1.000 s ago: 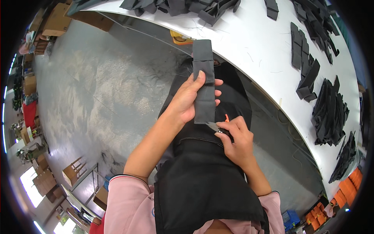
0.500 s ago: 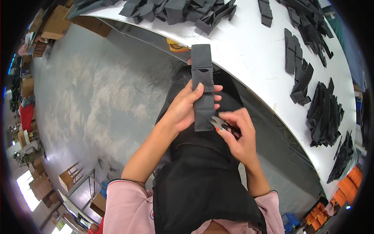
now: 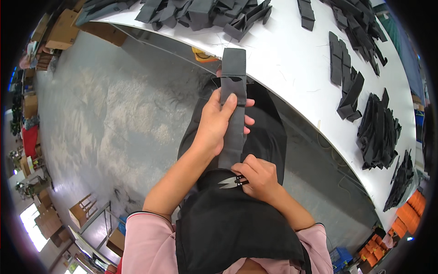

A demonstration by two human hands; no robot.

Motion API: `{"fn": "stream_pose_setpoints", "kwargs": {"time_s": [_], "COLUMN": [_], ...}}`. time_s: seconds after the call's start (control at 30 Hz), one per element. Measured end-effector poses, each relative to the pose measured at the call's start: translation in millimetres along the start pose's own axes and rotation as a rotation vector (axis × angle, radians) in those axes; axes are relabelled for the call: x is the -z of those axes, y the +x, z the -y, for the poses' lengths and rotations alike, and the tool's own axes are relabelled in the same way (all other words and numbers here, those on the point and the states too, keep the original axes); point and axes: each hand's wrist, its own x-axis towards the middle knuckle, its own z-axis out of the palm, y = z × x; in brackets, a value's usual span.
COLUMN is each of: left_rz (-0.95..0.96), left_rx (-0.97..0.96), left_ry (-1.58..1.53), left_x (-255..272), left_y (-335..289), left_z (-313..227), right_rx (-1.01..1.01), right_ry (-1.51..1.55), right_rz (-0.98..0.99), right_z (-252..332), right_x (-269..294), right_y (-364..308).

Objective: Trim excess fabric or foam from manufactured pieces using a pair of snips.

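Observation:
A long dark grey sewn fabric strip (image 3: 234,64) runs up and down above my lap, its top end by the table edge. My left hand (image 3: 216,116) is closed around its middle, with the thumb flat on top and the fingertips showing past the right side. A slit-like gap shows just above that thumb. At the strip's lower end, my right hand (image 3: 260,176) holds a pair of thread snips (image 3: 232,181), blades pointing left and apart. Its thumb and forefinger are at the strip's lower corner; whether they pinch the cloth is hard to see.
A white curved table (image 3: 292,73) spans ahead and to the right. On it lie a heap of dark fabric strips (image 3: 200,13) and another dark bundle (image 3: 378,132). Orange stacks (image 3: 410,212) stand at far right. Cardboard boxes (image 3: 63,29) are at far left, and a yellow object (image 3: 203,55) sits under the table edge.
My right hand has moved down and left to the strip's lower end, and the snips now point left. The left hand with the strip has shifted slightly left and up.

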Motion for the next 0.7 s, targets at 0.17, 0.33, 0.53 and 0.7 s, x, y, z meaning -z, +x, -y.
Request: {"fn": "stream_pose_setpoints", "kwargs": {"time_s": [0.17, 0.33, 0.53, 0.7], "left_rz": [0.015, 0.030, 0.040, 0.051], "left_rx": [-0.020, 0.004, 0.006, 0.023], "left_ry": [-0.028, -0.050, -0.061, -0.050], "left_x": [-1.1, -0.5, -1.8, -3.6], "left_y": [-5.2, -7.0, -8.2, -11.6], "left_z": [-0.7, -2.2, -0.9, -0.6], "right_rx": [-0.295, -0.284, -0.222, -0.231], "right_ry": [0.184, -0.075, -0.045, -0.086], "right_rz": [-0.233, -0.241, -0.224, -0.194], "right_z": [6.3, -9.7, -8.6, -7.5], "right_x": [34.0, 30.7, 28.5, 26.9], "right_y": [10.2, 5.0, 5.3, 6.1]}}
